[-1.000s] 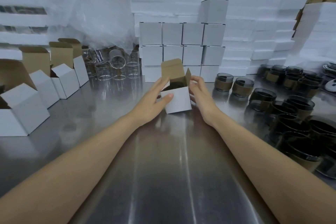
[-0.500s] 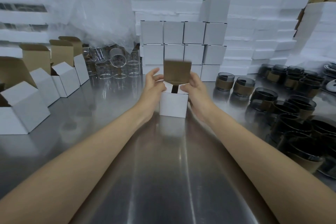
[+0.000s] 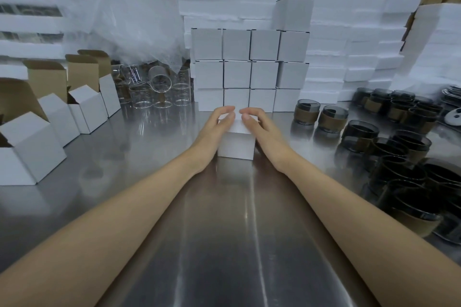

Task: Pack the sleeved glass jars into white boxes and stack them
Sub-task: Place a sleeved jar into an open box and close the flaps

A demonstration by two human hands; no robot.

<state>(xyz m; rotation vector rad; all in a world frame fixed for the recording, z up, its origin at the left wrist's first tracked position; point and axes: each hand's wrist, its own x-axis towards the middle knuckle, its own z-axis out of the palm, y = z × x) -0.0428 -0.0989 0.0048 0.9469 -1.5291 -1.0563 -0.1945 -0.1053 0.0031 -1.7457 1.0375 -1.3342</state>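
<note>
A small white box (image 3: 237, 147) stands on the steel table (image 3: 224, 244) in front of me with its lid folded down. My left hand (image 3: 213, 129) grips its left side and my right hand (image 3: 260, 128) grips its right side. The fingers of both hands curl over the top of the lid and nearly meet. Right behind the box rises a stack of closed white boxes (image 3: 249, 72), three rows high with one more on top at the right. Dark glass jars with brown sleeves (image 3: 306, 112) crowd the table's right side. What is inside the held box is hidden.
Several open white boxes with brown flaps up (image 3: 82, 107) line the left side. Clear glass jars (image 3: 159, 92) and a plastic bag (image 3: 134, 15) sit at the back left. White foam trays (image 3: 349, 45) are piled along the back and right.
The brown lid flap that stood up has been folded down, and the box is closed. Both hands moved from the flaps onto the top and sides of the box.
</note>
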